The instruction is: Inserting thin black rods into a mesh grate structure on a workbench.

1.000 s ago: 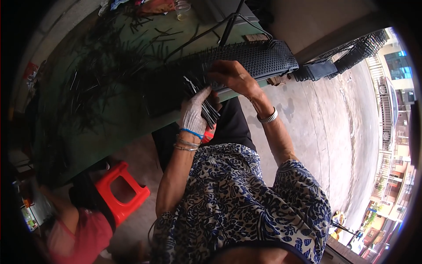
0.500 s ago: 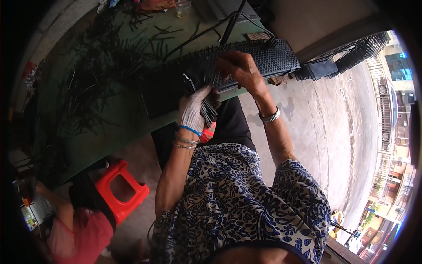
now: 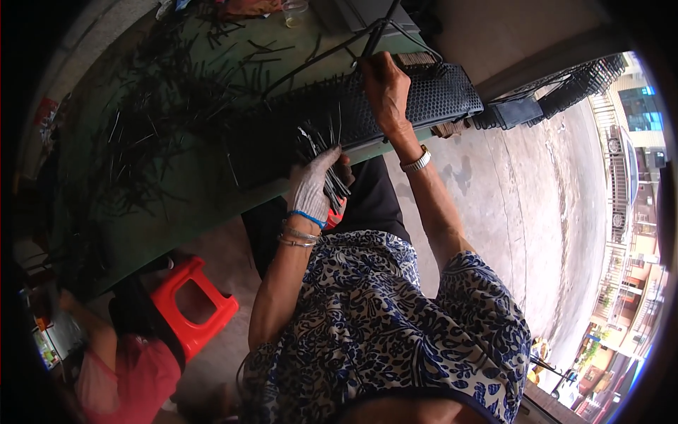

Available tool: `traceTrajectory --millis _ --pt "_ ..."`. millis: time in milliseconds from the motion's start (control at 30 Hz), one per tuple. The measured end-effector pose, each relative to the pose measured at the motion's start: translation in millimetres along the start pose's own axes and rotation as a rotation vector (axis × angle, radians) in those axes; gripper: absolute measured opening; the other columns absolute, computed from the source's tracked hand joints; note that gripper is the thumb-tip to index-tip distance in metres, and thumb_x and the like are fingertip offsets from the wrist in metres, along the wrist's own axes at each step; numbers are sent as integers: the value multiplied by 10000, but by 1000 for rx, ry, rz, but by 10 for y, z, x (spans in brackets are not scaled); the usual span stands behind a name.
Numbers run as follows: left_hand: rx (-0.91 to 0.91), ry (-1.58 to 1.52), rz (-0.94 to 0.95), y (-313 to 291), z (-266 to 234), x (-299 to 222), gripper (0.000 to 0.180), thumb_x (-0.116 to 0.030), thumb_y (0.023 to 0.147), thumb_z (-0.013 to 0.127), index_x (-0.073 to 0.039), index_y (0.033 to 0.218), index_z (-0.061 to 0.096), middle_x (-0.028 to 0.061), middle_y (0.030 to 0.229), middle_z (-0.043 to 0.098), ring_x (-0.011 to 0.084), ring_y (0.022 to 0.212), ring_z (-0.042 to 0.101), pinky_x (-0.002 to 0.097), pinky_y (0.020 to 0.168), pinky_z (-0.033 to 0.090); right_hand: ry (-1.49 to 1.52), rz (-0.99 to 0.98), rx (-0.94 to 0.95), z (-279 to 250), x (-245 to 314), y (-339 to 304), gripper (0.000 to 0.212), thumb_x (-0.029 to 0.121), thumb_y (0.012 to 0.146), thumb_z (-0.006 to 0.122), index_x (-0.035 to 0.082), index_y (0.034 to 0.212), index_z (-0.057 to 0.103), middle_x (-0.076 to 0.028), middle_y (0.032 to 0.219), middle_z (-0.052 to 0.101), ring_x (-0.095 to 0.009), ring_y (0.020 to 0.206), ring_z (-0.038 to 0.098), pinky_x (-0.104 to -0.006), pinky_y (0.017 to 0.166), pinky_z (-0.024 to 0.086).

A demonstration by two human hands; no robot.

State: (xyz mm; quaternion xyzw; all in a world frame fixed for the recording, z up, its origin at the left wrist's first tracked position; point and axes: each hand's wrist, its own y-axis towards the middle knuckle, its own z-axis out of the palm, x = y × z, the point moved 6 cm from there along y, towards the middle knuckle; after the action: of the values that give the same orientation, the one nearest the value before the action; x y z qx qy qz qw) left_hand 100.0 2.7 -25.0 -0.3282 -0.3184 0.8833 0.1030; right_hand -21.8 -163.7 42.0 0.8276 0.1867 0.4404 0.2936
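With dark rods (image 3: 162, 134) strewn over the table (image 3: 191, 205), the gloved left hand (image 3: 314, 185) gripped a rod bundle (image 3: 326, 159) while the right hand (image 3: 385, 88) pinched one rod, likely mid-insertion, into the mesh tray (image 3: 438, 95), needing careful aim

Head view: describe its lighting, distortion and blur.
Head view: strong fisheye bend with a black rim; the table sits in dim shade, so the loose sticks merge into it; the pavement at right is bright daylight, nearly washed out; the left hand and right hand look fairly sharp.
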Motion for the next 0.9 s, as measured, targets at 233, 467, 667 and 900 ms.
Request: traceTrajectory --millis 233,467,667,900 --pt "49 29 -12 39 -2 28 143 -159 851 671 -23 821 641 63 692 636 179 519 621 283 488 531 94 54 19 -50 81 -17 120 85 859 651 -5 865 573 -90 667 623 -104 537 568 -262 508 456" --pt "25 52 29 2 6 -20 144 -162 849 670 -23 821 640 61 668 632 176 515 619 283 483 532 17 -28 68 -102 190 -107 110 84 847 654 4 880 587 -111 665 598 -146 549 580 -280 515 453" --pt "56 87 42 -28 25 -39 127 -143 843 670 -21 819 644 66 692 641 175 516 618 282 486 529 -206 -20 191 109 110 -144 110 155 854 627 51 890 624 -123 745 616 -238 624 604 -350 569 474" --pt "27 70 91 -14 22 -87 99 -102 841 658 -7 865 663 81 719 660 173 542 628 275 506 527 -89 182 457 -60 138 -158 271 310 875 622 55 946 677 -81 790 642 -193 673 609 -333 593 487"
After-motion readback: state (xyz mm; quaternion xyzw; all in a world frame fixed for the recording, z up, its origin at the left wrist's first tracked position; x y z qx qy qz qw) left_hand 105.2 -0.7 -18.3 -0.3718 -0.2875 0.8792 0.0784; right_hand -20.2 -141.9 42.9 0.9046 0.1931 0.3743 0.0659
